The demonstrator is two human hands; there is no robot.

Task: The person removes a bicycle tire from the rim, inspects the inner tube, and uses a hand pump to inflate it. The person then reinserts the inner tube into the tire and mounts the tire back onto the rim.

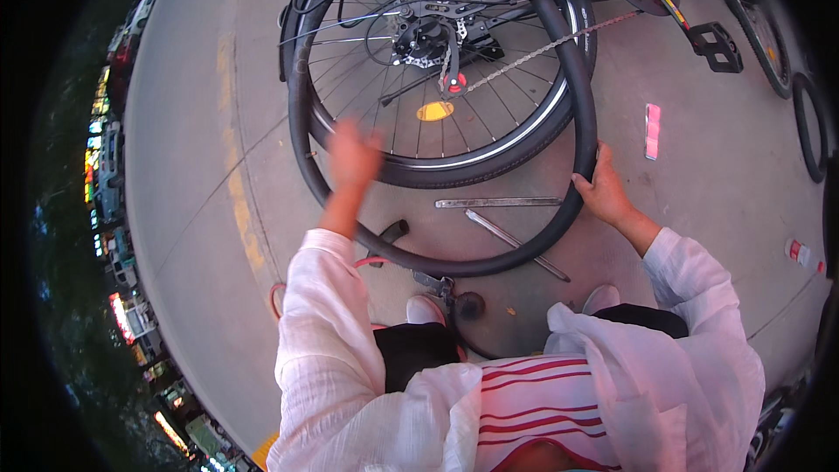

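Hands, count: two, well apart from each other.
Right hand (609, 190): closed around the right side of the black tube, thumb toward the inside of the loop.
Left hand (354, 157): blurred, over the lower left of the wheel; finger opening and any contact cannot be told.
Black tube (583, 122): one, a smooth large loop, overlapping the rear wheel in view, its near edge before the person.
Rear wheel (446, 177): one, spoked, on the bicycle, with one yellow reflector (435, 111).
Pedal (717, 45): one in view, black.
Metal bars (498, 204): two, on the ground, seen within and across the tube's near edge.
Shoes (426, 308): two, below the tube.
Pink packet (653, 131): one, flat, right of the right hand.
Bottle (804, 255): one, red-labelled, lying far right.
Open room: broad bare ground (192, 183) at left; parked vehicles (109, 170) along its far edge.
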